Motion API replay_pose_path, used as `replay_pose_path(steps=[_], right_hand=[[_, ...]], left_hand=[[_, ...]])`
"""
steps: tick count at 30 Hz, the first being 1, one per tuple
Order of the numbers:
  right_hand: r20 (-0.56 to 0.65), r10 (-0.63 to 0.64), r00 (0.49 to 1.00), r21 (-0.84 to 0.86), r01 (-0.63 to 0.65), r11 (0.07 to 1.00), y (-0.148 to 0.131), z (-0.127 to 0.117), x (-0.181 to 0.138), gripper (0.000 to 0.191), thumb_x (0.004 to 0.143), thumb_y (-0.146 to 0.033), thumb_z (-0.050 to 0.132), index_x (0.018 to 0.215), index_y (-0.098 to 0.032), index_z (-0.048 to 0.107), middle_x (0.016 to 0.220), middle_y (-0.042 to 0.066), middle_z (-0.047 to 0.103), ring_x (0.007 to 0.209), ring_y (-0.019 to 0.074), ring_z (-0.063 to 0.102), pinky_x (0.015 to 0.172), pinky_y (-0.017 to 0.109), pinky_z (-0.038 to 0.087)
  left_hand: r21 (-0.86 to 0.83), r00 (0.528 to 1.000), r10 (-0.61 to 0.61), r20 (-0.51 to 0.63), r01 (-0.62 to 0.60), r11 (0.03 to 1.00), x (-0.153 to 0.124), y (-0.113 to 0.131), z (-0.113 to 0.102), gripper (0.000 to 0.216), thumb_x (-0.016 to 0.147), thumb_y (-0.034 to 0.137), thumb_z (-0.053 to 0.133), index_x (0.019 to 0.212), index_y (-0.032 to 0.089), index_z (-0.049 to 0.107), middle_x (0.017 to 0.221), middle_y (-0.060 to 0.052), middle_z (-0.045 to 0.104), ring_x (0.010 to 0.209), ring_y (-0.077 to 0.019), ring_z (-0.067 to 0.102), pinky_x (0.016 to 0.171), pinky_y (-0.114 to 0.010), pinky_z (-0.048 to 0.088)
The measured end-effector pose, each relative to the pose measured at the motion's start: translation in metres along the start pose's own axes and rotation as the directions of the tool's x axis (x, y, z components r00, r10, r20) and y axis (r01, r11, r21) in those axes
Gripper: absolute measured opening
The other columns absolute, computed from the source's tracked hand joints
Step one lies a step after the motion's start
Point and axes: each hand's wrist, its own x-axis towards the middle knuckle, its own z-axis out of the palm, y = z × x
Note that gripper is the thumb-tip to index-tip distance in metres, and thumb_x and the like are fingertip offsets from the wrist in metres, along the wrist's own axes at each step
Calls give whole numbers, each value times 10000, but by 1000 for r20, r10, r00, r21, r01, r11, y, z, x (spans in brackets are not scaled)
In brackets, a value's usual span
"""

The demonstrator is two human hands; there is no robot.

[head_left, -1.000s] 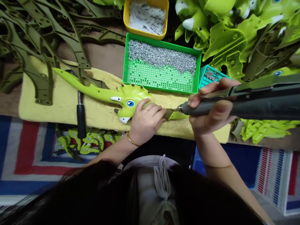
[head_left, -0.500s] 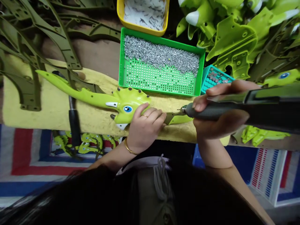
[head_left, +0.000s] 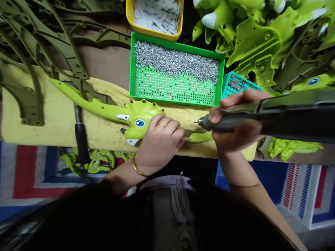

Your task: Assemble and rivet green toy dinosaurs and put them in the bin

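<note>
A lime-green plastic dinosaur toy [head_left: 136,122], with a blue eye, white horn and long curved tail-like piece, lies on the yellow cloth [head_left: 110,134]. My left hand [head_left: 162,143] is closed over its right part, fingers curled round it; the part under the palm is hidden. To the right of that hand, a green and dark olive end of the toy sticks out. My right hand [head_left: 235,129] grips a dark power screwdriver [head_left: 288,116] held level, its thin bit pointing left. The bit's tip is just above the toy's right end, seemingly apart from it.
A green tray [head_left: 178,101] of small screws stands behind the toy, near a teal box [head_left: 239,83] and a yellow bin [head_left: 154,31] of white pieces. A black-handled hammer [head_left: 81,139] lies left. Olive curved parts [head_left: 62,45] and green shells [head_left: 253,38] are piled behind.
The screwdriver has shifted slightly left and its bit now sits off the toy's end. My left hand has rolled a little further over the toy, covering more of the olive piece.
</note>
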Motion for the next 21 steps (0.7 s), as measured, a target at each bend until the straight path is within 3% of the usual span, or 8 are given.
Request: replay_pose_path(steps=[5,8,11,16,21], right_hand=[[-87,-26,996,-166,12,986,-18,2,20,415,817,-729,443,1016,-387,568,815,-40,574,444,40,465,384,216,407],[-199,-105,974,-79,91,993,-11,5,36,325,846,-632,511,1025,-380,612,850,-44,572,473,28,484,399,212,387],[-309,-137,941,25,152,988,11,8,48,207,849,-516,593,969,-354,638,805,-45,563,480,34,497,408,218,370],[-278,-94,956,-57,81,995,47,10,45,286,832,-552,602,966,-302,568,771,-31,509,465,54,486,411,238,435],[-228,-144,963,-72,131,989,53,8,39,258,865,-519,563,1002,-300,563,814,-24,530,479,73,533,445,263,491]], left_hand=[[107,994,69,87,-78,991,38,4,1,221,908,226,524,763,138,666,741,-86,637,764,-243,598,740,-424,451],[96,983,118,140,-132,987,40,3,-5,243,895,321,567,796,126,673,776,-100,643,808,-261,607,769,-434,462],[99,976,125,179,-144,985,25,-1,-11,239,831,378,661,847,140,673,843,-105,652,888,-278,606,891,-482,466],[87,989,104,109,-114,990,2,-8,-3,192,856,315,641,994,188,682,840,-57,675,869,-238,613,1047,-532,422],[122,995,84,54,-90,989,-1,-5,5,288,885,353,603,1080,151,667,875,-58,693,864,-237,623,1076,-539,418]])
